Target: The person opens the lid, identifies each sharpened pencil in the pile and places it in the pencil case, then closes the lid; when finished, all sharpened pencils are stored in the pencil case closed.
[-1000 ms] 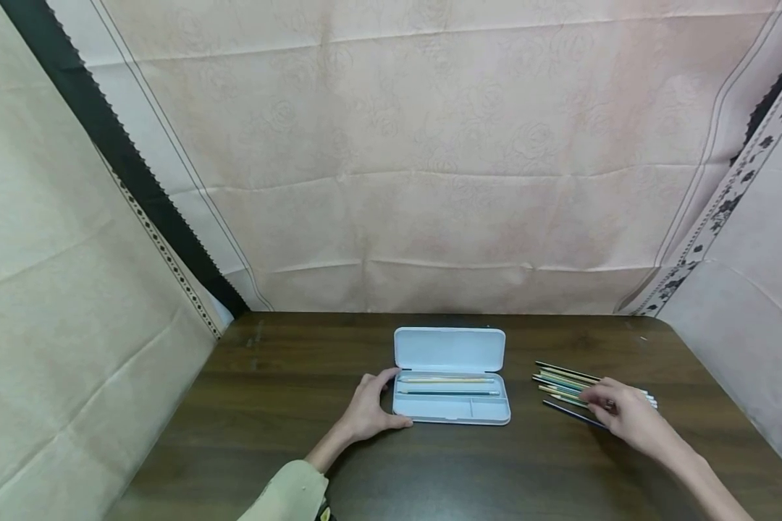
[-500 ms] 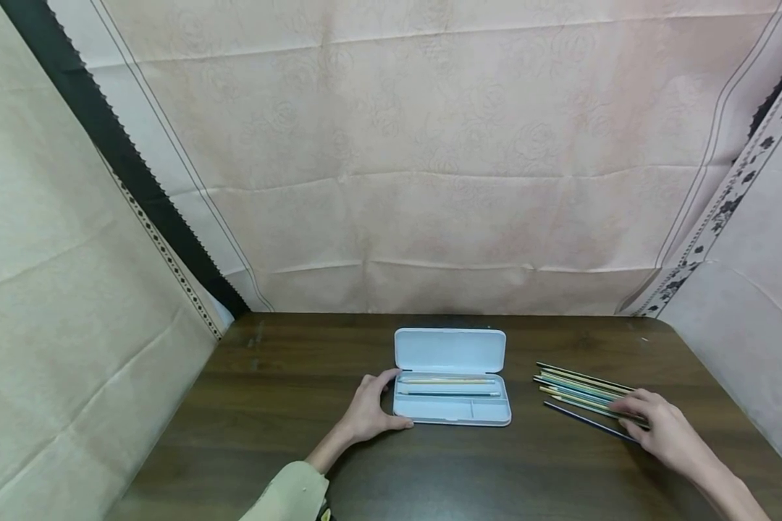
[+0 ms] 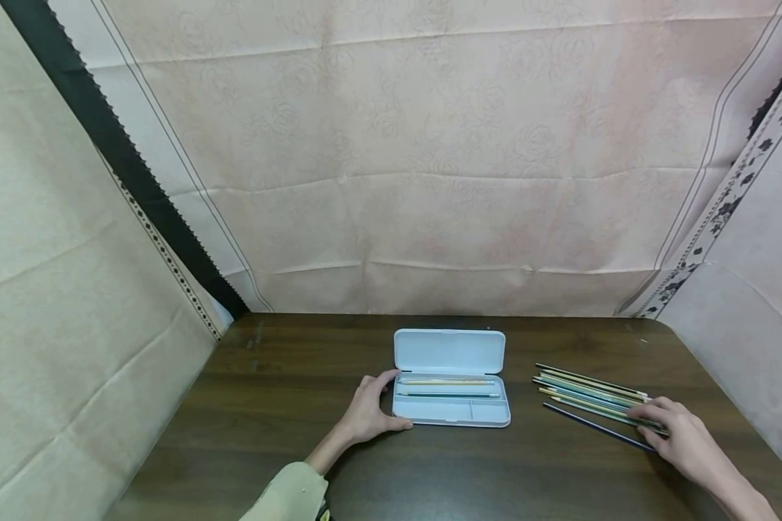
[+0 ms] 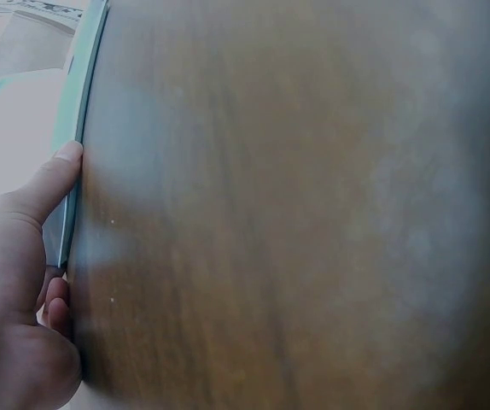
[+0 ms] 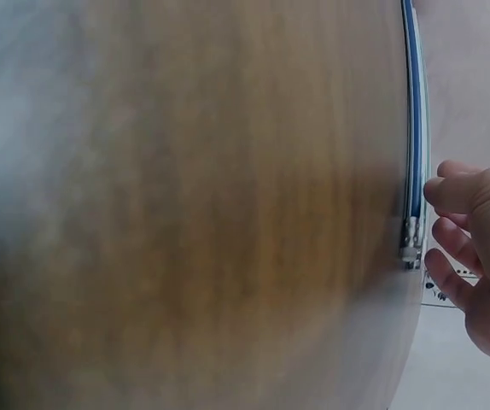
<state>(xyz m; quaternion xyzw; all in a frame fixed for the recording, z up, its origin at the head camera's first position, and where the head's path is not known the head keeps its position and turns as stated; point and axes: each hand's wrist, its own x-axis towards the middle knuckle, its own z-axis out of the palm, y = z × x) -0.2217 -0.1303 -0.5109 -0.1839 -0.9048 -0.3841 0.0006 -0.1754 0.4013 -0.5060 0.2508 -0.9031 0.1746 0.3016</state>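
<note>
A pale blue pencil case (image 3: 430, 414) lies open on the table, lid tilted back, with a few pencils (image 3: 452, 395) in its long compartment. My left hand (image 3: 367, 411) grips its left end, thumb at the front edge and fingers at the back corner; the left wrist view shows the thumb (image 4: 53, 175) against the case's side. To the right lies a loose bundle of several pencils (image 3: 586, 393) in yellow, green, teal and dark tones. A dark blue pencil (image 3: 593, 425) lies apart in front. My right hand (image 3: 680, 438) is at their right ends, fingers touching the bundle, thumb near the dark pencil.
The brown wooden table (image 3: 463, 477) has its back edge against a pale patterned cloth (image 3: 430, 181). Similar cloth panels (image 3: 72, 304) rise on the left and right. The case's small front compartments (image 3: 492, 411) show their bare blue bottom.
My right hand has slid right along the pencils to their far ends, uncovering more of the bundle and the dark blue pencil. The left hand and the case have stayed put.
</note>
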